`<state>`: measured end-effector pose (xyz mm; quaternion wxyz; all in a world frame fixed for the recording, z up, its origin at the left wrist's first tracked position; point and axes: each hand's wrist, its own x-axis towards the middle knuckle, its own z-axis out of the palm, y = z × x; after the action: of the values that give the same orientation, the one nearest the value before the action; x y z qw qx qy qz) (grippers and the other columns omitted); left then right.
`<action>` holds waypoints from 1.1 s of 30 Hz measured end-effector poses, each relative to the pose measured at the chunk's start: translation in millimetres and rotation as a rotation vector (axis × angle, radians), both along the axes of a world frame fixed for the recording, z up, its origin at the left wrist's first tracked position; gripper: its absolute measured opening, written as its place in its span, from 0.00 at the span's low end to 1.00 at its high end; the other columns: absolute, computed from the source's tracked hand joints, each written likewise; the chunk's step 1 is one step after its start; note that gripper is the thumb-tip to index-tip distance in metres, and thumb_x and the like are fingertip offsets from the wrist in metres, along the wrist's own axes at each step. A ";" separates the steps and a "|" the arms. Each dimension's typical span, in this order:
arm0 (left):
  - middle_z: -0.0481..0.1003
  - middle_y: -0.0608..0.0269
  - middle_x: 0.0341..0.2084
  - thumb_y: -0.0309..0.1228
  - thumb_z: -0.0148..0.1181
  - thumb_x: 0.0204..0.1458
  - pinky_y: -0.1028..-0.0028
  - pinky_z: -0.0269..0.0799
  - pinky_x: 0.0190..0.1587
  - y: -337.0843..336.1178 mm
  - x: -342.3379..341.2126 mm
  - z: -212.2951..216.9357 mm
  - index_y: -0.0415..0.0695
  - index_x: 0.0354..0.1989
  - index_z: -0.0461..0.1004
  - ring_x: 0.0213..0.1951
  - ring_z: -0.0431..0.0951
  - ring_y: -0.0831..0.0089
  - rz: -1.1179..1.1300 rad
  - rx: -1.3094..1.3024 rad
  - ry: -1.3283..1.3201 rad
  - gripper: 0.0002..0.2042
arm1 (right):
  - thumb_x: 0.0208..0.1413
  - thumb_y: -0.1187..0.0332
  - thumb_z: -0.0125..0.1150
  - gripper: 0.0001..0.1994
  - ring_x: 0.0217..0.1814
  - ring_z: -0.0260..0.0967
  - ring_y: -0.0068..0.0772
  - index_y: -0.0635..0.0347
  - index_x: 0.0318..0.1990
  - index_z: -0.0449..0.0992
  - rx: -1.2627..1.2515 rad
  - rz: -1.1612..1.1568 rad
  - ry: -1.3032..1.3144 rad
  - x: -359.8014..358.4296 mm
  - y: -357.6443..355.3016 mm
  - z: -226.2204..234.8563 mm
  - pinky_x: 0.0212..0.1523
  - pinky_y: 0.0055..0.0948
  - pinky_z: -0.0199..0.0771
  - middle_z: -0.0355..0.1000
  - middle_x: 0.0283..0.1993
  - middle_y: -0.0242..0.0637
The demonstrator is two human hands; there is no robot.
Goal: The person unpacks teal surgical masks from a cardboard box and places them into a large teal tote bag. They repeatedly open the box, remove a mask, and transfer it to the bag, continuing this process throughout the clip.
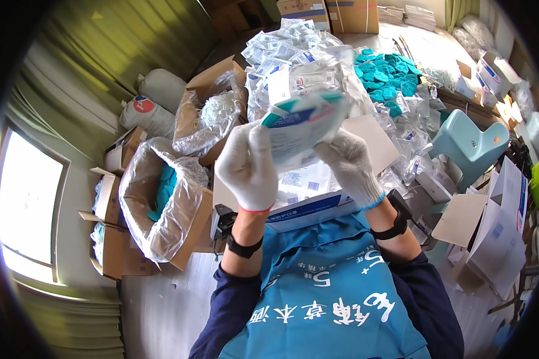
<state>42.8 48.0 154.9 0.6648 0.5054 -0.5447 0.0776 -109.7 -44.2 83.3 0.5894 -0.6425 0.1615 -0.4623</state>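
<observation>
Our left hand (pixel 248 164), in a white knit glove with a red cuff edge, is pinching the left side of a flat, clear plastic packet (pixel 302 134) with blue print and teal showing in it. Our right hand (pixel 348 158), in a white knit glove with a blue cuff edge, is pinching its lower right edge. We are holding the packet, slightly blurred, up above an open white-and-blue cardboard box (pixel 308 210), which is containing more flat printed packets (pixel 305 180).

To our left, a brown cardboard carton (pixel 191 236) with a clear plastic liner is holding teal fabric pieces (pixel 163 191). Beyond it, another open brown carton (pixel 229 67) is holding pale, crinkled material (pixel 220 113) in clear plastic. Past our hands, a large heap of clear-and-white packets (pixel 281 51) is rising beside a pile of teal fabric pieces (pixel 389 78); they are mostly hiding the surface beneath.

A pale blue-green plastic stool (pixel 467 143) is standing to the right, near an open white carton (pixel 500 230). Grey floor (pixel 161 308) is showing below, and green curtains (pixel 126 42) are hanging near a bright window (pixel 33 191) on the left.
</observation>
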 end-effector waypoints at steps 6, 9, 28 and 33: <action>0.79 0.62 0.36 0.23 0.58 0.60 0.81 0.71 0.42 13.7 30.0 39.2 0.34 0.39 0.79 0.37 0.77 0.79 -0.157 0.302 -0.101 0.06 | 0.55 0.73 0.64 0.06 0.32 0.73 0.34 0.63 0.40 0.79 -0.365 -0.268 0.155 -6.7 -11.5 3.2 0.37 0.28 0.73 0.75 0.31 0.40; 0.78 0.60 0.40 0.18 0.61 0.54 0.78 0.73 0.43 15.5 34.0 41.2 0.36 0.39 0.79 0.40 0.78 0.77 -0.262 0.434 -0.217 0.06 | 0.55 0.73 0.63 0.06 0.33 0.74 0.35 0.64 0.40 0.79 -0.385 -0.268 0.164 -9.8 -8.0 7.6 0.38 0.28 0.73 0.76 0.32 0.40; 0.64 0.75 0.17 0.30 0.60 0.60 0.83 0.45 0.21 31.0 78.6 18.6 0.37 0.34 0.78 0.18 0.57 0.88 -0.172 -0.003 0.651 0.08 | 0.61 0.69 0.57 0.12 0.49 0.74 0.31 0.62 0.49 0.78 -0.131 -1.140 0.713 -111.4 -111.1 -7.8 0.50 0.29 0.73 0.77 0.47 0.44; 0.64 0.75 0.15 0.28 0.63 0.57 0.83 0.46 0.20 19.8 61.0 10.1 0.37 0.34 0.79 0.16 0.58 0.87 -0.160 0.052 0.754 0.06 | 0.58 0.65 0.66 0.22 0.61 0.70 0.34 0.62 0.58 0.72 -0.291 -0.777 0.269 -85.6 -90.5 -5.7 0.62 0.34 0.67 0.73 0.58 0.45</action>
<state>103.8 67.8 164.9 0.8093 0.4711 -0.3015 -0.1795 -195.3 -134.7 77.5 0.2488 -0.6649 0.3997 -0.5798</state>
